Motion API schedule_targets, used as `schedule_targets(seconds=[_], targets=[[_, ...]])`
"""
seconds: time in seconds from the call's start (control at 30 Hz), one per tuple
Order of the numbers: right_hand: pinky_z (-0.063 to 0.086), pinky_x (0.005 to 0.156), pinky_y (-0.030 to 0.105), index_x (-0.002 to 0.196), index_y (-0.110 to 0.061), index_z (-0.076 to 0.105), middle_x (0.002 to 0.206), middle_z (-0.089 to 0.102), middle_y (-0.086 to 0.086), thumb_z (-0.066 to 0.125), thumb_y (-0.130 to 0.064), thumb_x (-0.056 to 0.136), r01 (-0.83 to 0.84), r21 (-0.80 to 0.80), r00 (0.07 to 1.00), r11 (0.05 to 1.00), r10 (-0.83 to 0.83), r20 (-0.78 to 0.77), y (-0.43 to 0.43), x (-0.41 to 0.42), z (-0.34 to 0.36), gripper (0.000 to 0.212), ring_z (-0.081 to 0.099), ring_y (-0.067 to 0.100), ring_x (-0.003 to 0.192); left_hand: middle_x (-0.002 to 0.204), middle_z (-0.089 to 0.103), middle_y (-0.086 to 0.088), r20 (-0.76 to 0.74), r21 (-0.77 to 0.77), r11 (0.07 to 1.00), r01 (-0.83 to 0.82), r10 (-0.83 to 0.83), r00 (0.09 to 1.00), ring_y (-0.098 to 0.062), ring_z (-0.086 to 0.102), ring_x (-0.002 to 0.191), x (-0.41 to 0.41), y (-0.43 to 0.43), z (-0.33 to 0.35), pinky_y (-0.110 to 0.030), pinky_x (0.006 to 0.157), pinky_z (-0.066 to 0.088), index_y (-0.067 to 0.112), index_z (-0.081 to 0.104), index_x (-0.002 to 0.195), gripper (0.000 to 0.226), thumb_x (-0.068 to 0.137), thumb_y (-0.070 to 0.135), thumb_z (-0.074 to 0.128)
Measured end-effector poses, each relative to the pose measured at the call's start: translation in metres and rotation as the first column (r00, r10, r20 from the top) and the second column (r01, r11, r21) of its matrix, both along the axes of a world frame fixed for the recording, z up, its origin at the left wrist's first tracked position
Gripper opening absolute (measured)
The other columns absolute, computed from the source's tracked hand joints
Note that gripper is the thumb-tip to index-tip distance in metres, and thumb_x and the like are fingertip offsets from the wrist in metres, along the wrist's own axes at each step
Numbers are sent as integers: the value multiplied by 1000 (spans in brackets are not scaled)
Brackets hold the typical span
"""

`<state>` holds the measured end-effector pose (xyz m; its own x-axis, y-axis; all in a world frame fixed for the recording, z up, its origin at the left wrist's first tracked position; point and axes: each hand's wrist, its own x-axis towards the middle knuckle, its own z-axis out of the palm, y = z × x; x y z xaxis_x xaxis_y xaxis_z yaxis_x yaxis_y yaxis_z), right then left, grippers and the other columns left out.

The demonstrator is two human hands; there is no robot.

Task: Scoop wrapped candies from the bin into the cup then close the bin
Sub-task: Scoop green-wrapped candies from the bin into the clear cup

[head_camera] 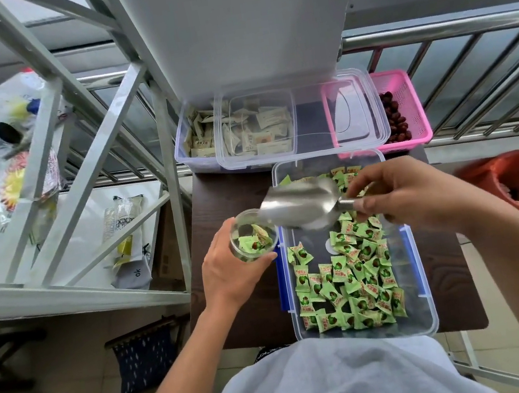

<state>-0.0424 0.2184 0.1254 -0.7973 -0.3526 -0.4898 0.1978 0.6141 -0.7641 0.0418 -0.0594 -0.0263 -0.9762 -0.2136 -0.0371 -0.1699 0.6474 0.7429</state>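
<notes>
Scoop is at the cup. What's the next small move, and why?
Probably tip the metal scoop a little further: its mouth sits over the clear cup in the left hand, which holds only a few green candies, and the right hand grips the handle.

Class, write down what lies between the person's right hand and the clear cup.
In the head view, a metal scoop: the right hand holds its handle, and its mouth reaches over the cup, which the left hand holds.
</notes>
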Motion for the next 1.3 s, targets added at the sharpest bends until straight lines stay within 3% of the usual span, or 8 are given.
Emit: schedule_targets(seconds=[0.13, 0.27, 0.43, 0.6, 0.73, 0.83, 0.97, 1.3], targets=[[30, 38, 20, 87, -10, 70, 63, 62, 5, 59, -9, 98, 262, -39, 964, 964, -261, 48, 24, -3, -29, 16, 37, 6, 40, 106, 63, 16, 55, 59, 996, -63, 60, 997, -5, 63, 97, -2, -8, -3, -27, 84, 54, 43, 52, 111, 70, 55, 50, 92], [29, 48, 25, 68, -4, 69, 56, 52, 4, 61, -13, 96, 239, 215, 967, 947, -251, 32, 35, 0, -73, 31, 38, 13, 44, 108, 63, 17, 113, 158, 970, -185, 169, 979, 1, 64, 100, -7, -15, -10, -14, 85, 52, 39, 49, 116, 81, 54, 33, 100], [37, 49, 26, 71, -3, 70, 63, 59, 10, 59, -14, 96, 281, 275, 943, 919, -318, 97, 39, 10, -112, 29, 45, 16, 47, 113, 63, 8, 88, 142, 932, -334, 324, 942, -11, 62, 103, -10, -24, -8, -20, 86, 47, 24, 50, 124, 81, 59, 35, 98], [39, 58, 32, 76, 6, 69, 65, 60, 10, 60, -17, 95, 196, 339, 949, 920, -265, 171, 44, 14, -122, 31, 48, 22, 58, 114, 62, 7, 37, 66, 957, -284, 282, 959, -14, 61, 102, -5, -22, -6, 0, 75, 37, 23, 51, 131, 88, 58, 33, 99], [33, 46, 25, 66, -2, 67, 58, 54, 8, 58, -14, 94, 117, 357, 945, 927, -214, 246, 42, 16, -128, 32, 41, 18, 47, 117, 66, 7, 9, 23, 959, -281, 281, 960, -12, 62, 105, -5, -13, -4, -16, 87, 45, 27, 53, 138, 94, 57, 44, 97], [35, 54, 30, 64, -6, 62, 58, 50, 8, 57, -15, 95, 115, 395, 963, 911, -200, 181, 34, 18, -135, 33, 41, 20, 53, 106, 66, 11, -5, -1, 967, -256, 256, 967, -14, 65, 100, -7, -1, -3, -18, 82, 47, 27, 56, 133, 87, 58, 46, 96], [35, 57, 32, 69, -6, 64, 61, 53, 7, 55, -20, 98, 171, 371, 961, 913, -238, 143, 27, 19, -143, 33, 44, 21, 56, 117, 68, 5, 3, -15, 982, -188, 188, 982, -14, 65, 105, -6, 12, -4, -32, 93, 55, 23, 52, 142, 97, 59, 47, 96], [41, 53, 30, 83, -6, 67, 68, 59, 7, 49, -21, 98, 170, 404, 974, 899, -216, 71, 3, 14, -164, 28, 51, 23, 58, 124, 68, 2, 25, -23, 995, -102, 103, 994, -15, 64, 113, -11, 13, -4, -36, 100, 53, 21, 50, 144, 99, 59, 46, 96]])
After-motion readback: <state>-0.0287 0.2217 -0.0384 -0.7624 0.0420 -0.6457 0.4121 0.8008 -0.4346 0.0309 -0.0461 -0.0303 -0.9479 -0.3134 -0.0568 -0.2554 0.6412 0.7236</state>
